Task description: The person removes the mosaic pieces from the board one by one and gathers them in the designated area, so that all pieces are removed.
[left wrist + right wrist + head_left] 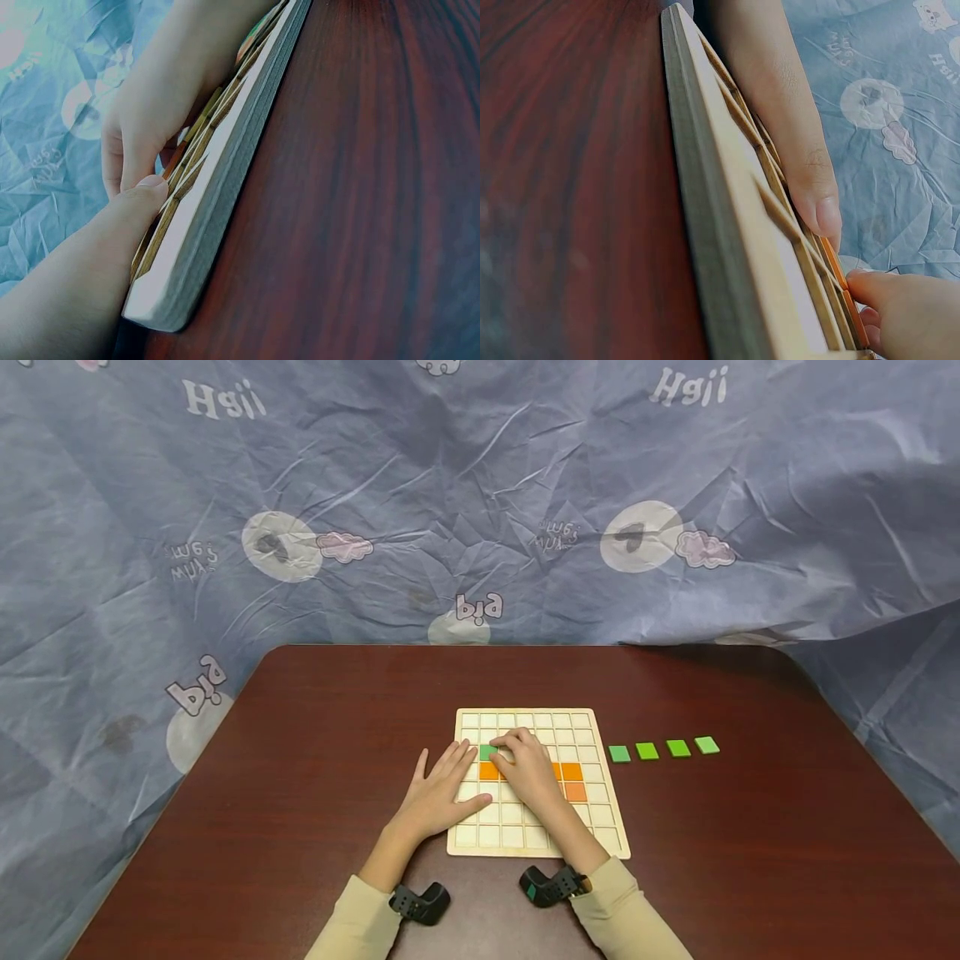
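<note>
A pale wooden grid board (537, 838) lies on the table before me. My left hand (435, 800) rests spread over its left edge, the thumb reaching onto the cells. Above the board, my right hand (531, 774) pinches a green square tile (486, 752) between thumb and index finger at a cell near the upper left. Just below that tile sits an orange tile (489, 771), and a row of orange runs partly under my right hand to another orange tile (572, 772). A lighter orange tile (576, 792) lies beneath that one. Both wrist views show the hands low over the board.
To the board's right, several loose tiles form a row, from a darker green tile (618, 754) to a light green tile (707, 745). The dark red-brown table (337, 727) extends around the board. A patterned blue-grey cloth (480, 502) hangs behind it.
</note>
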A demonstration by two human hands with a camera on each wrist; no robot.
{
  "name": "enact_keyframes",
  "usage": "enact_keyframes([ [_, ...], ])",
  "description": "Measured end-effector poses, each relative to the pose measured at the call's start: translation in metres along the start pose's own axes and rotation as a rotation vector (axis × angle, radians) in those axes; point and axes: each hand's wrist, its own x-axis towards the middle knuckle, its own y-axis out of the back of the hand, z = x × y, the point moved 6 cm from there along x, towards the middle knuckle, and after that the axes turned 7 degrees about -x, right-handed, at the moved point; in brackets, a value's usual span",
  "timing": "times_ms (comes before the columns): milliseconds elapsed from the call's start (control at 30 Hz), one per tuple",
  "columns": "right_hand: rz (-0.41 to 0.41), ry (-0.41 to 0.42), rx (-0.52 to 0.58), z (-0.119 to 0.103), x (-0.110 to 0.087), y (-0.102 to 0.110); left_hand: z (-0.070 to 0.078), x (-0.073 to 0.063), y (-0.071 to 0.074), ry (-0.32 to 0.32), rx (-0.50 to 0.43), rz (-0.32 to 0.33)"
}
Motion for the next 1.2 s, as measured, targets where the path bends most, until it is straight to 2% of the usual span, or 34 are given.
enact_keyframes([
  [767, -0.004, -0.005, 0.041, 0.001, 0.001, -0.001, 0.000, 0.000, 0.000, 0.010, -0.001, -0.004],
  [1200, 0.016, 0.012, -0.023, -0.009, -0.005, 0.003, -0.001, 0.000, -0.002, 0.006, -0.004, 0.003],
])
